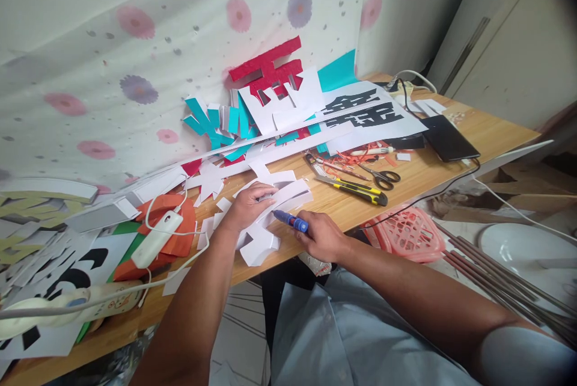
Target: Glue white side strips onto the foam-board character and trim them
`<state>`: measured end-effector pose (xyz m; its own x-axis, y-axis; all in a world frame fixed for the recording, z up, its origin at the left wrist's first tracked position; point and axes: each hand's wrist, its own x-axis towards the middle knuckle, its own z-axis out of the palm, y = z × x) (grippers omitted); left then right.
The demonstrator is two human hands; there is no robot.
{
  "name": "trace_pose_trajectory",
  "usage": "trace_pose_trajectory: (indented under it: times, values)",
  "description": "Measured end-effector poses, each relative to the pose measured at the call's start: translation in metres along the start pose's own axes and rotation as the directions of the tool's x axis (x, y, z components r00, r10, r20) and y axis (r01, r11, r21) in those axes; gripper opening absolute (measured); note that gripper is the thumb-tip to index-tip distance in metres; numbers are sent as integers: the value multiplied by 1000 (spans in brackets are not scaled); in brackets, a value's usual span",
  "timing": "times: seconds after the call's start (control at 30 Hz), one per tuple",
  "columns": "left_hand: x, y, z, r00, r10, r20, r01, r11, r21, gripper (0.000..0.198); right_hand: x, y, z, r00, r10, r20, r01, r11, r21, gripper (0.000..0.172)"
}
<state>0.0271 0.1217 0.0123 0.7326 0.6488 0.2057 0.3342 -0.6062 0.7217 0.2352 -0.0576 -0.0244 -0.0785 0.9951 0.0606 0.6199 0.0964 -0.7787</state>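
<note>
My right hand (321,237) is closed around a thick blue pen-shaped tool (291,220). Its tip points left, at the edge of a white three-dimensional cut-out shape (260,246) with raised side walls. My left hand (249,204) grips the top of that shape, its thumb and fingers around a raised wall. The white shape sits near the front edge of the wooden table (333,217). To the right of it lie a yellow and black utility knife (360,189) and black-handled scissors (386,178).
Behind my hands lean red cut-out characters (270,70), teal pieces (202,124) and a printed sheet (369,112). A black flat device (452,138) with cables lies at right. On the left are a white power strip (157,238) and orange sheets (180,229). Below stands a pink basket (406,234).
</note>
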Motion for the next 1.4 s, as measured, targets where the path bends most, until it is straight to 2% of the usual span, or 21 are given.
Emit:
trace_pose_trajectory:
  times: [0.77, 1.1, 1.4]
  values:
    - [0, -5, 1, 1000, -20, -8, 20, 999, -29, 26, -6, 7, -7, 997, 52, -59, -52, 999, 3, 12]
    - [0, -10, 2, 1000, -14, -19, 13, 1000, -24, 26, -9, 12, -12, 993, 88, -83, -89, 996, -16, 15]
    - [0, -12, 2, 999, -15, -29, 14, 1000, -26, 26, -12, 10, -19, 989, 107, -101, -105, 994, 33, 19]
